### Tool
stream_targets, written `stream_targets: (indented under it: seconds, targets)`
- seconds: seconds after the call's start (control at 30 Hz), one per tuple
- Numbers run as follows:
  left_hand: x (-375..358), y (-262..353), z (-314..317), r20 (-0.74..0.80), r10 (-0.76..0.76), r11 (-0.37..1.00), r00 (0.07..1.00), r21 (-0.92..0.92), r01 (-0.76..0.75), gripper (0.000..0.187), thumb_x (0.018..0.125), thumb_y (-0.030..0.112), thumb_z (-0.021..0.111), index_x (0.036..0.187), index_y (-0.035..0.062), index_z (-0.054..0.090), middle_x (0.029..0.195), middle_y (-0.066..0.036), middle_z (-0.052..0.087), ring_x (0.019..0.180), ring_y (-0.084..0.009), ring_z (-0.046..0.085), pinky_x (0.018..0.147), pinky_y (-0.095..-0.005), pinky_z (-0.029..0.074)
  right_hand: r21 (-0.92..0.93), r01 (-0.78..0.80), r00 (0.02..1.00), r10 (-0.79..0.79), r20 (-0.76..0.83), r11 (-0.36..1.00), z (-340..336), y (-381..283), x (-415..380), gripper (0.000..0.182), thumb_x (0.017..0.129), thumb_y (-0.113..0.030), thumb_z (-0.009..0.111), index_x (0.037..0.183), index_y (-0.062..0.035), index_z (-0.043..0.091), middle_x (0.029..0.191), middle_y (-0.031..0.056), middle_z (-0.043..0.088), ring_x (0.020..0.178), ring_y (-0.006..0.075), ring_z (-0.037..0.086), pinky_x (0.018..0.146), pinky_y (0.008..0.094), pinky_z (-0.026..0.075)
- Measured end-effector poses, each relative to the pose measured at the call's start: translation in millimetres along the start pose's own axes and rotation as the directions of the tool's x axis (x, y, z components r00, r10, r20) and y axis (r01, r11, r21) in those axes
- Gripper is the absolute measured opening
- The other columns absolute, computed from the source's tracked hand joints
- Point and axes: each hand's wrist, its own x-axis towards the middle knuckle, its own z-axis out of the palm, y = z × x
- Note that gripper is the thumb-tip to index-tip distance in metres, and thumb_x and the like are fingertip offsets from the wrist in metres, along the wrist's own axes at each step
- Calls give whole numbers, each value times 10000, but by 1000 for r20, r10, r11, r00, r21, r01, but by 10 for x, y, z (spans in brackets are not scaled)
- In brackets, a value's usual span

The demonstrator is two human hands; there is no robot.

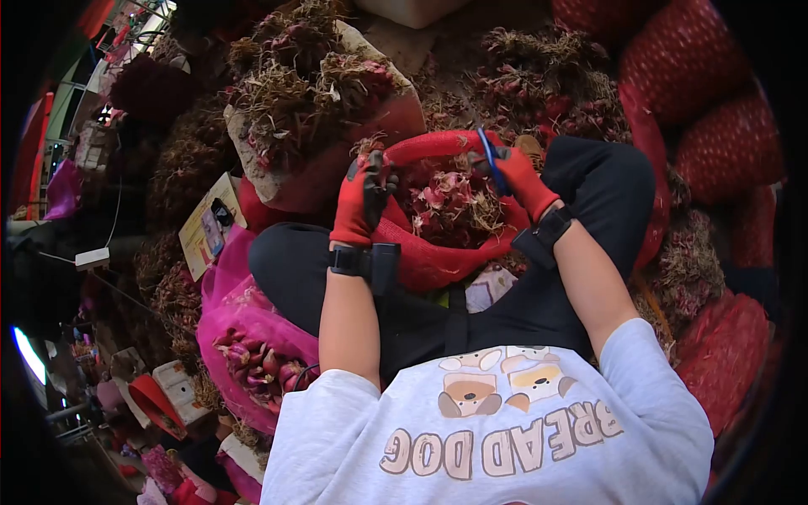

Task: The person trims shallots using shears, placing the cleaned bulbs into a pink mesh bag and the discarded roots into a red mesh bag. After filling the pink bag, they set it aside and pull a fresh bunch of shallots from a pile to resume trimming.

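Observation:
My left hand (364, 195), in a red and black glove, is curled closed at the left rim of an open red mesh bag (433, 259). Dry brownish shallot tops (368, 145) show right at its fingertips; what it grips is too small to tell. On the bag's right side, my right hand (520, 178), gloved alike, is closed around a slim blue tool (491, 162), which points up and away from me. Inside the bag, between both hands, lie loose reddish shallots (446, 200) with dry skins and stalks.
Bundled shallots (290, 93) are heaped on a pale block (252, 172) at upper left. More bundles (555, 80) lie beyond the bag. A pink mesh bag (220, 316) of shallots (265, 366) sits by my left leg. Full red sacks (690, 63) are stacked at right.

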Motion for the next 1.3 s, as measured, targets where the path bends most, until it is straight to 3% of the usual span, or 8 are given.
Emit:
stream_targets:
  seconds: [0.23,0.43,0.63,0.7,0.97,1.1,1.2,1.3]
  targets:
    - [-61,61,173,84,-272,885,959,-369,283,284,944,260,544,1180,103,526,1093,-49,580,946,-178,584,794,-323,517,-884,-36,989,-112,-98,465,-2,742,74,445,755,-413,597,987,-35,634,935,188,653,895,370,617,807,426,467]
    - [-32,29,138,162,-261,904,952,-306,300,301,939,239,543,1204,102,515,1107,-62,581,947,-199,590,828,-354,518,-943,45,960,-276,-50,329,59,8,-204,377,804,-351,604,1008,-36,632,909,139,671,777,283,649,715,377,492]
    - [-157,45,478,232,140,951,963,240,-196,252,949,232,536,1099,30,534,1057,-67,591,938,-162,596,753,-309,518,-68,58,996,-53,71,996,160,-607,-459,250,875,-182,625,1071,-27,629,882,28,659,684,65,615,565,214,479]
    - [-80,55,487,554,391,348,735,650,-675,234,928,183,578,1091,23,532,1028,-85,583,907,-178,581,779,-330,488,-6,52,991,-51,120,999,215,-673,-446,278,870,-187,635,1098,-29,629,921,38,668,700,75,634,584,216,496]
    - [-183,-41,474,441,84,786,894,522,-331,468,833,87,664,1251,20,465,1123,-118,584,1022,-283,569,889,-334,452,272,82,980,-127,154,959,468,-312,-257,229,869,-163,626,1044,-18,659,869,60,678,698,101,639,613,231,509]
    - [-157,60,614,533,275,518,800,619,-590,517,817,79,669,1284,32,452,1171,-122,577,1042,-290,567,903,-345,446,459,64,967,-170,192,886,422,-288,-249,239,862,-175,638,1035,-12,656,863,53,675,672,116,629,586,247,500]
    - [-211,120,835,279,-121,952,953,305,32,506,826,60,630,1293,18,440,1174,-143,574,1057,-303,562,917,-361,435,194,316,945,-327,26,929,504,-193,-159,227,861,-197,641,1020,-35,656,839,29,660,648,121,612,571,261,490]
    - [-186,-217,622,415,351,510,839,667,-543,498,844,17,533,1329,27,420,1143,-150,591,1017,-295,578,917,-371,429,195,77,992,-94,80,978,437,-343,-235,225,867,-213,632,1010,-40,652,835,39,660,715,124,630,620,299,505]
